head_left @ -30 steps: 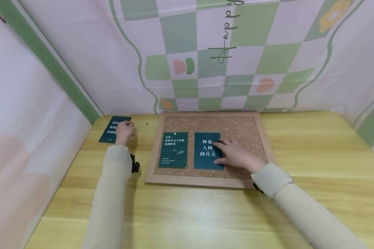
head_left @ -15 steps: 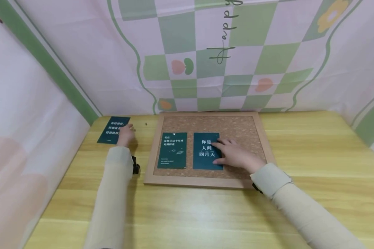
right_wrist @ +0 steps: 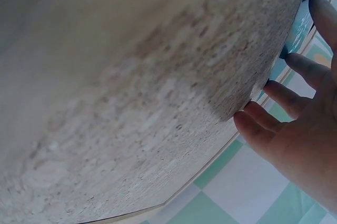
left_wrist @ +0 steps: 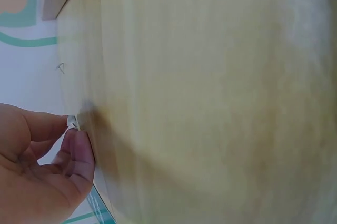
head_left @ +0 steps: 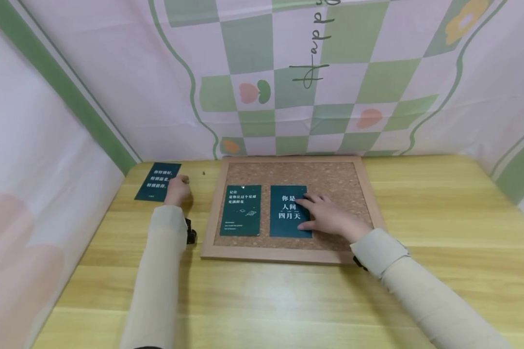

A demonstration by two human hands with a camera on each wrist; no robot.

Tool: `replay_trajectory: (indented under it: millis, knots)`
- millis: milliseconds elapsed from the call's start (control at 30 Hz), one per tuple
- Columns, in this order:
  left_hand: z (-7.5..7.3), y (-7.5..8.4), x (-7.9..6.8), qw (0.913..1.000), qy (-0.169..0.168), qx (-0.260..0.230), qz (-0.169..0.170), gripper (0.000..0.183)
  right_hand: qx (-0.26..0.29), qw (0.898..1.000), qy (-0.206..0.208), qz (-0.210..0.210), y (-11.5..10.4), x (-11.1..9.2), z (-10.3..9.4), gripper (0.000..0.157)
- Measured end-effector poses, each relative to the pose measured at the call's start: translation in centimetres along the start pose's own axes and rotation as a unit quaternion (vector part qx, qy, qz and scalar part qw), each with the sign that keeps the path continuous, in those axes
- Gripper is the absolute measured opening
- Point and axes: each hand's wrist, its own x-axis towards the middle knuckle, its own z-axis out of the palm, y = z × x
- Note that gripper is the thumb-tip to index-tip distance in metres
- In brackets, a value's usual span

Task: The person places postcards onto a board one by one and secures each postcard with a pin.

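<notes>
At the left of the table my left hand (head_left: pixel 178 190) pinches a small silvery thumbtack (left_wrist: pixel 72 123) between thumb and fingers. It is beside the right edge of a dark green card (head_left: pixel 156 182) with white writing, covering a little of it. My right hand (head_left: pixel 332 215) rests with spread fingers on the right edge of a second dark green card (head_left: pixel 286 218), which lies on a wood-framed corkboard (head_left: pixel 332 177). Left of that card, a third green card (head_left: pixel 240 218) lies on the cork with a small shiny tack (head_left: pixel 243 187) at its top edge.
A loose tack (left_wrist: pixel 60 68) lies on the wooden table (head_left: pixel 262 300) between the left card and the corkboard. A patterned cloth (head_left: pixel 297 97) hangs behind the table, and another cloth (head_left: pixel 35 160) borders its left side.
My left hand has drawn back slightly to the right and toward me from the left card, uncovering more of its writing. The right hand has stayed on its card.
</notes>
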Motion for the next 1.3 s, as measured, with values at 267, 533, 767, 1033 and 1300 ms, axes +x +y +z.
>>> replay_trajectory:
  millis: [267,533,767,1033,1300]
  knots:
    - [0.5,0.1,0.0,0.9987,0.045,-0.007,-0.025,0.042,0.002,1.0,-0.003,-0.001,0.0,-0.1,0.0,0.073]
    - [0.6,0.0,-0.1,0.9969,0.07,-0.003,-0.036,0.034,-0.004,1.0,0.0,-0.001,0.0,0.0,-0.1,0.073]
    - [0.6,0.4,-0.1,0.9977,0.058,-0.024,-0.026,0.034,-0.005,1.0,-0.003,0.001,0.0,0.0,0.0,0.073]
    - [0.9,1.8,-0.3,0.9953,0.057,-0.078,-0.007,0.037,-0.006,1.0,-0.001,0.002,0.0,-0.2,-0.1,0.073]
    - [2.1,4.4,-0.6,0.9914,0.068,-0.106,0.036,0.036,-0.005,1.0,0.004,-0.005,0.1,-0.2,0.1,0.072]
